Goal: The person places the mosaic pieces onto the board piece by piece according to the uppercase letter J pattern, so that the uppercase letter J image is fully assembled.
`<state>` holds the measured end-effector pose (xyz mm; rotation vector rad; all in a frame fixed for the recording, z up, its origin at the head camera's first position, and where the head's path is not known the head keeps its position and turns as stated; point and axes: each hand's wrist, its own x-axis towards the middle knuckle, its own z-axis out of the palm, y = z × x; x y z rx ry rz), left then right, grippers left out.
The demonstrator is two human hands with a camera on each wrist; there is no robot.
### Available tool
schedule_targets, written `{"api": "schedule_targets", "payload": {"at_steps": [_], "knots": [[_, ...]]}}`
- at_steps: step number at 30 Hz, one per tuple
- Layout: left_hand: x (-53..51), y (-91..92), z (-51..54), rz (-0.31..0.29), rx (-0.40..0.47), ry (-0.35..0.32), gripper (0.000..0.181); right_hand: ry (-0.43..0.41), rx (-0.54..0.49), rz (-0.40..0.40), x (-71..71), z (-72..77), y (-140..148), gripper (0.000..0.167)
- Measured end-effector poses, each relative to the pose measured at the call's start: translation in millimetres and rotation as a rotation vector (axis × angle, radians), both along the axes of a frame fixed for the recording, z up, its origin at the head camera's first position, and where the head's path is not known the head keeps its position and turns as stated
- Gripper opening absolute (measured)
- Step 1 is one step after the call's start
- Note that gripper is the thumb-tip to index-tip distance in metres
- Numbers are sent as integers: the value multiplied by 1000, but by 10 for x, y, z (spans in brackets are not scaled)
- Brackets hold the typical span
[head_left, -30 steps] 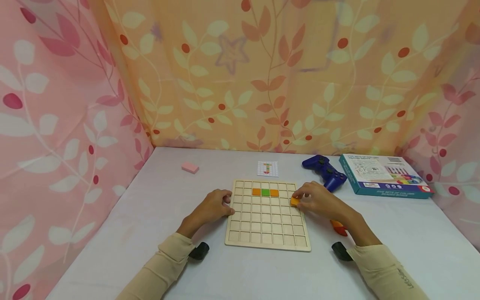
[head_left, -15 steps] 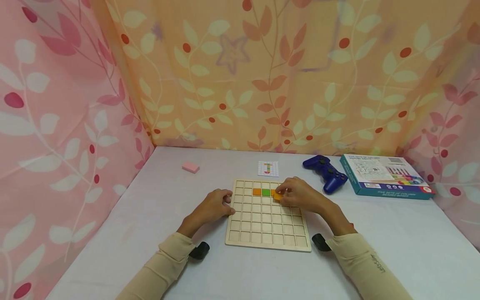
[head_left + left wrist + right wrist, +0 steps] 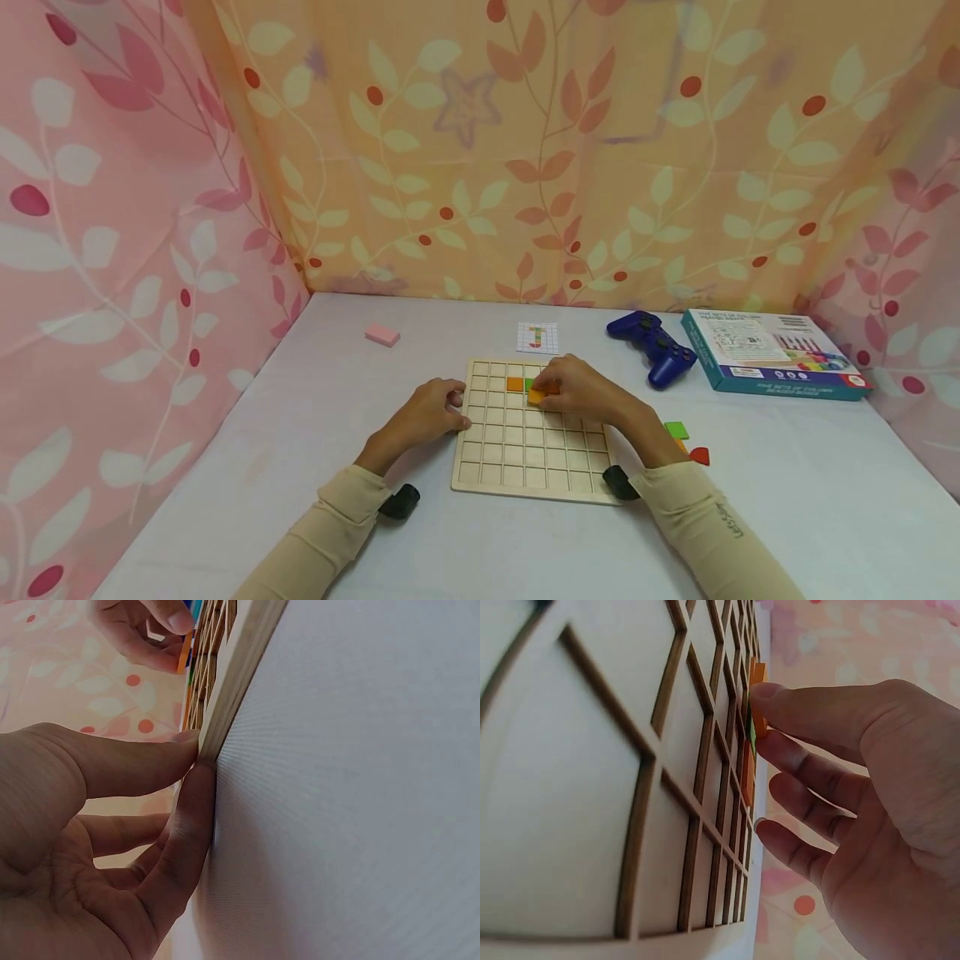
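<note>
A wooden grid board (image 3: 532, 458) lies flat on the table, with an orange tile (image 3: 515, 384) and a green tile (image 3: 529, 384) in its upper cells. The right hand (image 3: 581, 390) partly covers another orange tile beside the green one. Between its thumb and index finger, the right hand pinches a yellow-orange square tile (image 3: 536, 397) just below the green tile; in the right wrist view this tile (image 3: 760, 699) is tilted on edge over the board. At the board's left edge, the left hand (image 3: 420, 414) pinches the rim (image 3: 244, 682) between thumb and index finger.
Behind the board lies a pattern card (image 3: 537, 337). A pink block (image 3: 382, 335) is at the back left. To the right are a blue game controller (image 3: 652, 347) and a boxed set (image 3: 776, 354). Loose green (image 3: 677, 429) and red (image 3: 700, 456) pieces lie by the right forearm.
My right hand has carried the yellow-orange tile leftward from the board's right edge to below the green tile. The left hand has stayed at the board's left edge.
</note>
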<state>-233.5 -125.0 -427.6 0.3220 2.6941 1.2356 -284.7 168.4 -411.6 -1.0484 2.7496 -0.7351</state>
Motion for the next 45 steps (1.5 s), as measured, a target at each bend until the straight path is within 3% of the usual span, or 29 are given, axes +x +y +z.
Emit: {"api": "schedule_targets", "payload": {"at_steps": [15, 34, 45], "knots": [[7, -2, 4, -3, 0, 5, 58, -35, 36, -20, 36, 6, -63, 19], [1, -7, -7, -7, 4, 3, 59, -17, 37, -30, 55, 7, -66, 17], [-1, -12, -8, -9, 1, 6, 59, -68, -9, -111, 184, 76, 225, 22]]}}
